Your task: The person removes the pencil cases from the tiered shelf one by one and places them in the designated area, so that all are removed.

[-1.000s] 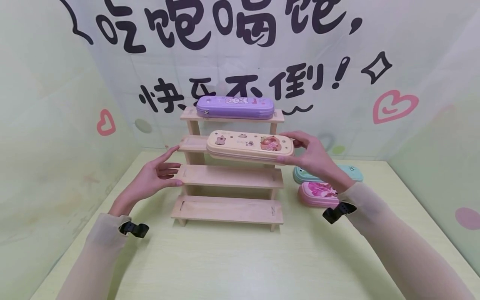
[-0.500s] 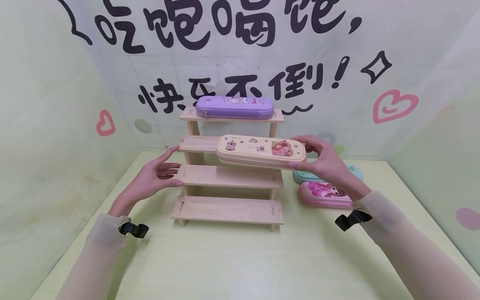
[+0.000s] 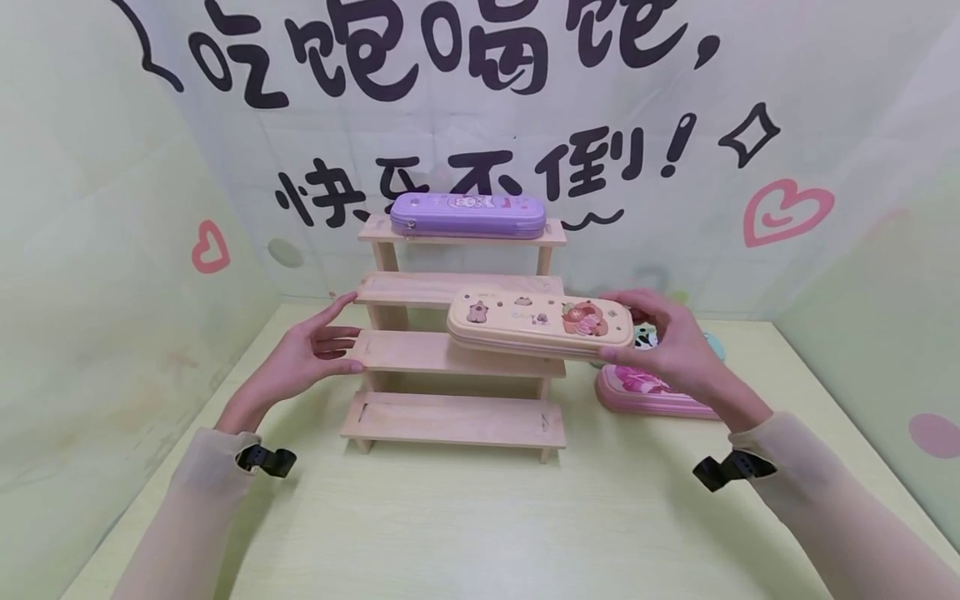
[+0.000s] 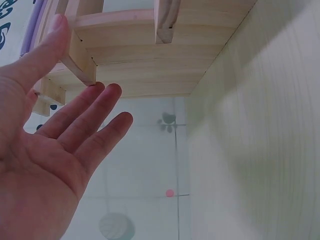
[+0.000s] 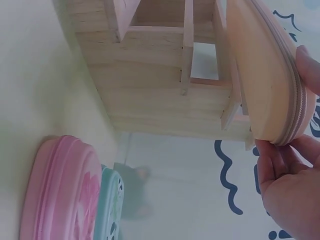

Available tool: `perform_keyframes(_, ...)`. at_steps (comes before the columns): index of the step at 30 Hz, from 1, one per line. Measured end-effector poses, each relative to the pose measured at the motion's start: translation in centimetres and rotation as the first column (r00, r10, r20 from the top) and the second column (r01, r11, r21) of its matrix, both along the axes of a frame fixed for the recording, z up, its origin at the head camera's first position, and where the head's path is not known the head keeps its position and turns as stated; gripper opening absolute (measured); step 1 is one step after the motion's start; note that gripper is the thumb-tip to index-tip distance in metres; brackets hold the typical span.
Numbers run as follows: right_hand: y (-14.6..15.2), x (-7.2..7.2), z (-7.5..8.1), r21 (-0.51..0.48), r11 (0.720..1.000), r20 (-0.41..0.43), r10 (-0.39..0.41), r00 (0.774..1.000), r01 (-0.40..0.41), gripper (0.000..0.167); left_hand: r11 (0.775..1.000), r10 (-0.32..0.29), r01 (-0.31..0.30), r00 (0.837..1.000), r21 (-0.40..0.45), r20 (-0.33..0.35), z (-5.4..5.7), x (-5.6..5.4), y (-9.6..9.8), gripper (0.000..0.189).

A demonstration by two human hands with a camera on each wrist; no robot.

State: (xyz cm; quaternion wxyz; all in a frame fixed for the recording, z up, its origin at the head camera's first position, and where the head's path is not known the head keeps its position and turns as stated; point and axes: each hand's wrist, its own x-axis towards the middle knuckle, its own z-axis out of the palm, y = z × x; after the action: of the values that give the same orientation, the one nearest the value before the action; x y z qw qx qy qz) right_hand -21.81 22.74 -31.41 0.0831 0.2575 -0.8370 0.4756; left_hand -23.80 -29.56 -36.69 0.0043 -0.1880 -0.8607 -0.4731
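Note:
A cream zippered pencil case (image 3: pixel 525 321) with small cartoon animals hangs at a slight tilt in front of the wooden tiered rack (image 3: pixel 450 421). My right hand (image 3: pixel 671 350) grips its right end between thumb and fingers; the right wrist view shows the zipper seam of the pencil case (image 5: pixel 272 75) and its plain underside. Against the rack's left side, my left hand (image 3: pixel 296 362) touches the board ends with its fingertips, fingers extended, as the left wrist view also shows for the left hand (image 4: pixel 60 150). A purple pencil case (image 3: pixel 468 217) lies on the top board.
To the right of the rack, a pink pencil case (image 3: pixel 652 396) lies on the table (image 3: pixel 450 525). A teal pencil case (image 5: pixel 109 200) lies behind it, mostly covered by my right hand in the head view. A printed cloth backdrop (image 3: pixel 660 75) stands behind the rack.
My right hand has moved the cream pencil case right and downward, away from the second-highest board, baring more of that board. The left hand has stayed at the rack.

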Motion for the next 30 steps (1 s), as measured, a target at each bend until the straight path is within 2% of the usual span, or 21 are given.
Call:
perform_keyframes(6, 1.0, 1.2, -0.8, -0.04, 0.999, -0.01, 0.009, 1.0, -0.009, 0.065, 1.0, 0.001, -0.001, 1.0, -0.001, -0.006, 0.0, -0.1, 0.1, 0.106)
perform_keyframes(12, 1.9, 2.4, -1.4, -0.032, 0.999, -0.034, 0.029, 0.999, -0.03, 0.069, 1.0, 0.001, -0.001, 1.0, 0.0, -0.001, 0.0, 0.0, 0.0, 0.106)
perform_keyframes(19, 3.2, 3.7, -2.2, -0.068, 0.997, 0.022, 0.049, 0.999, -0.047, 0.068, 1.0, 0.007, -0.007, 1.0, -0.009, -0.002, 0.0, 0.0, 0.0, 0.106)
perform_keyframes(30, 6.0, 5.4, -3.5, -0.062, 0.995, 0.021, 0.074, 0.997, -0.072, 0.071, 1.0, 0.002, -0.002, 1.0, -0.001, 0.002, 0.0, 0.0, -0.1, 0.106)
